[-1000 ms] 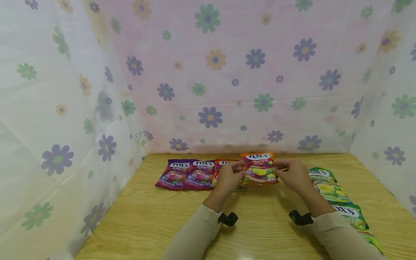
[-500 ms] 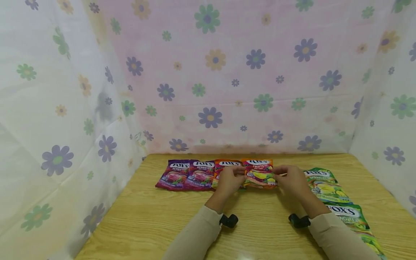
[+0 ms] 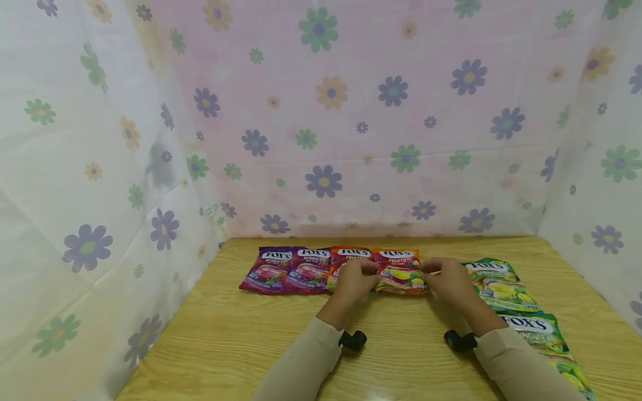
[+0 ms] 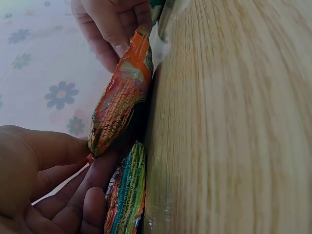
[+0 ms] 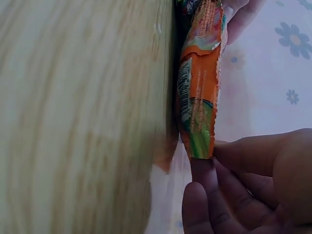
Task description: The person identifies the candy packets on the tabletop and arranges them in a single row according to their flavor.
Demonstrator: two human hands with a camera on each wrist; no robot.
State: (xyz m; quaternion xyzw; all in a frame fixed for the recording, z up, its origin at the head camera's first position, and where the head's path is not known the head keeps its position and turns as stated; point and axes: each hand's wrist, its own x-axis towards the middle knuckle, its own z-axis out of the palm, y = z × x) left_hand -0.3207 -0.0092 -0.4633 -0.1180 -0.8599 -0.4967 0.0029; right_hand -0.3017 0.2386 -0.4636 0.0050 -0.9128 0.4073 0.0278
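Head: orange Fruits packet near far edge of bench, logo end toward that edge, long axis far-to-near; pinched at sides by left hand and right hand. Left wrist: left side in pinch, beside second packet. Right wrist: right side pinched.

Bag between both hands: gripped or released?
Gripped: in wrist views, the left hand and right hand pinch opposite ends of the orange bag.
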